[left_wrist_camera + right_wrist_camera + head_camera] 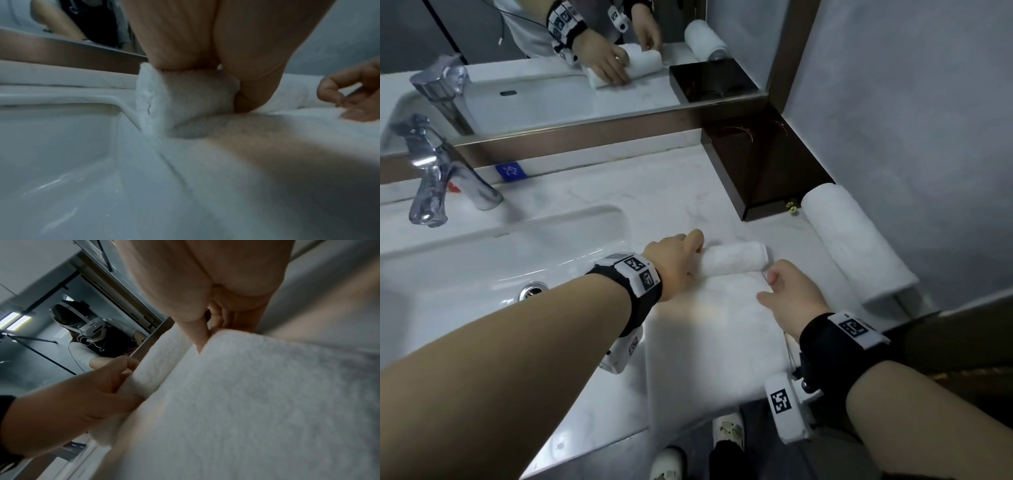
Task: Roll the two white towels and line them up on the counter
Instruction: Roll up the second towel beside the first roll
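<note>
A white towel lies on the marble counter [654,205], its far end wound into a roll [732,262] and the flat part [715,329] stretching toward me. My left hand [681,258] grips the roll's left end [180,100], thumb on top. My right hand [780,291] is at the towel's right edge just below the roll, thumb on the cloth and fingers curled at the edge [218,321], pinching it. A second white towel [852,240], fully rolled, lies along the right wall.
The sink basin [482,274] and chrome faucet [438,178] are to the left. A dark brown tray [763,164] fills the back right corner beside the rolled towel. A mirror [551,68] runs behind. The counter's front edge [619,442] is near me.
</note>
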Available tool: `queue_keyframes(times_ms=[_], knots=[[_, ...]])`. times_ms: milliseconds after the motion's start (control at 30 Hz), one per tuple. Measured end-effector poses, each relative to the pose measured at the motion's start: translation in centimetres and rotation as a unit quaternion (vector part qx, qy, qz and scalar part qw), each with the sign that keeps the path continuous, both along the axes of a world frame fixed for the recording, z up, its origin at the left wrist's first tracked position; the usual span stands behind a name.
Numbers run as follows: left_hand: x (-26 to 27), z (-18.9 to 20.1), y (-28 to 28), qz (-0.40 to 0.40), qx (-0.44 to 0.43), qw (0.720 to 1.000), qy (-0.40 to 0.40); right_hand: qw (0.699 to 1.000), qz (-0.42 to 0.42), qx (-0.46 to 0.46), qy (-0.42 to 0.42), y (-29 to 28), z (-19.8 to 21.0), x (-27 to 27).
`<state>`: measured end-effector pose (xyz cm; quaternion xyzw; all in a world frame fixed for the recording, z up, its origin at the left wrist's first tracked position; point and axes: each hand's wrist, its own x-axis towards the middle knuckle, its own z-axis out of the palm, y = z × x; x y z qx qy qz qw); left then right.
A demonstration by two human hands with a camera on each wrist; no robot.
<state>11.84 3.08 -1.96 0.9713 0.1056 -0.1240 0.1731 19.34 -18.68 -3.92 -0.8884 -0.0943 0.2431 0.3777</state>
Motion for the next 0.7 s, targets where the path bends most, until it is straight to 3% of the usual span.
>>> queue_keyframes(times_ms=[367,533,700], knots=[[0.4,0.0,-1.9,0.018,0.119,0.992,0.027,0.999,0.025,-0.021,-0.027,-0.5,-0.7,-0.4],[-0.7,0.1,-1.5,-0.003,0.019,0.999,-0.034,0.997,0.048,-0.039,-0.039,-0.6,-0.5,-0.8],[-0.9,0.6,-1.1,0.012,-0.057,0.998,-0.037,0.997,0.052,-0.039,-0.039,-0.7,-0.4,-1.2]])
